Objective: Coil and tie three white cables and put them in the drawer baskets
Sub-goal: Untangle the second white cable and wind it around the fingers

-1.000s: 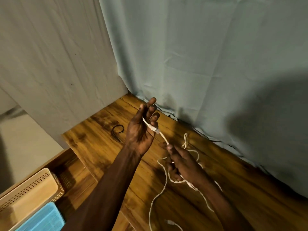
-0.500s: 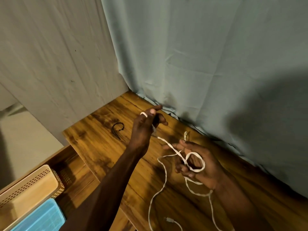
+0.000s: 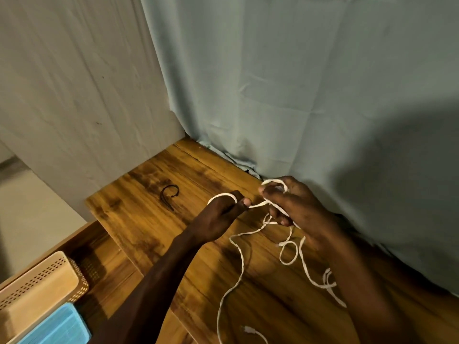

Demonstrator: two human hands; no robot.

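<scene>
my left hand (image 3: pixel 218 217) and right hand (image 3: pixel 295 207) both pinch loops of the thin white cable (image 3: pixel 238 256) over the brown wooden tabletop (image 3: pixel 149 214).

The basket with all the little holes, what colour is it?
The basket is beige, seen at the lower left of the head view.

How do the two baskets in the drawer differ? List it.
The beige basket is perforated with rows of holes; the blue basket shows fine ribbing. The beige basket sits farther from the person, the blue basket nearer, at the frame's bottom edge. Both sit side by side in the open drawer.
</scene>
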